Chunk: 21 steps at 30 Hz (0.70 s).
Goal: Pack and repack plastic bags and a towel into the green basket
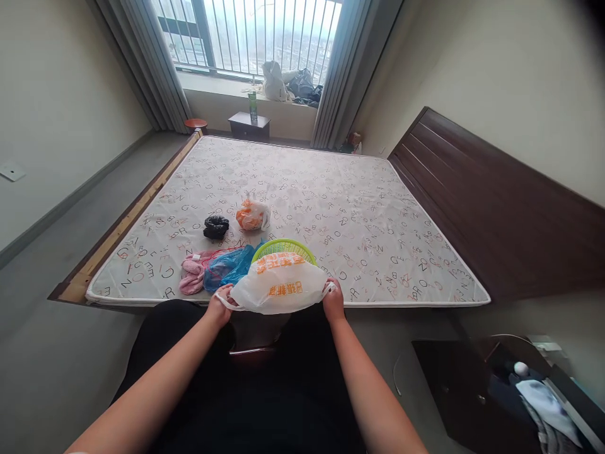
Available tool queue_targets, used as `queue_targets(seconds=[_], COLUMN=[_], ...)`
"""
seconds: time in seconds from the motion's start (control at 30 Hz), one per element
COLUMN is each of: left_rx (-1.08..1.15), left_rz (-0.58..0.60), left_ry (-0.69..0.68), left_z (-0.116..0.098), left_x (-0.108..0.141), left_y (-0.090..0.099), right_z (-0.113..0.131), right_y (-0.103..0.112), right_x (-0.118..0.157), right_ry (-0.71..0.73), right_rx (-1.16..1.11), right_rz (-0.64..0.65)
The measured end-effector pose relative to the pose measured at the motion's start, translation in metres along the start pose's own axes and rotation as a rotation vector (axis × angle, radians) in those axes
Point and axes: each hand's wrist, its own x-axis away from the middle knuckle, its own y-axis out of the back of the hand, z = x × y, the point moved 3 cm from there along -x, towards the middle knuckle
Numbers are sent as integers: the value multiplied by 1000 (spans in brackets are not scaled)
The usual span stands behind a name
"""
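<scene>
A white plastic bag [269,293] with orange printing is stretched flat between my two hands at the near edge of the mattress. My left hand [220,306] is closed on one handle of it, and my right hand [333,299] grips the other side. Partly behind the bag stands a green plastic basket [283,244], its contents hidden. Left of it lie a blue plastic bag [229,267] and a pink fuzzy cloth [192,274]. Farther back sit a bunched black plastic bag [216,227] and a bunched white-and-orange plastic bag [252,215].
The letter-printed mattress [331,183] rests on a bed frame with a dark headboard [482,195] at right. A dark cabinet [454,384] stands at lower right with clothes on it. Beyond the bed are a small nightstand [250,128] and a red stool [195,123].
</scene>
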Motion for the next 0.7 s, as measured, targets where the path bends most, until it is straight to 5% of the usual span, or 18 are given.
queue_targets(seconds=[0.17, 0.27, 0.5, 0.6, 0.7], left_rx=[-11, -87, 3, -66, -292], left_rz=[-107, -97, -75, -198, -277], left_ry=[-32, -107, 11, -203, -645], left_z=[-21, -33, -60, -76, -97], left_x=[8, 15, 12, 23, 50], left_y=[21, 26, 27, 23, 8], right_z=[-1, -4, 4, 11, 16], right_y=[-5, 1, 22, 21, 6], right_x=[-3, 2, 44, 64, 71], right_ry=[30, 76, 336, 608, 811], right_rx=[100, 79, 103, 288, 442], right_rz=[-3, -128, -378, -330, -95])
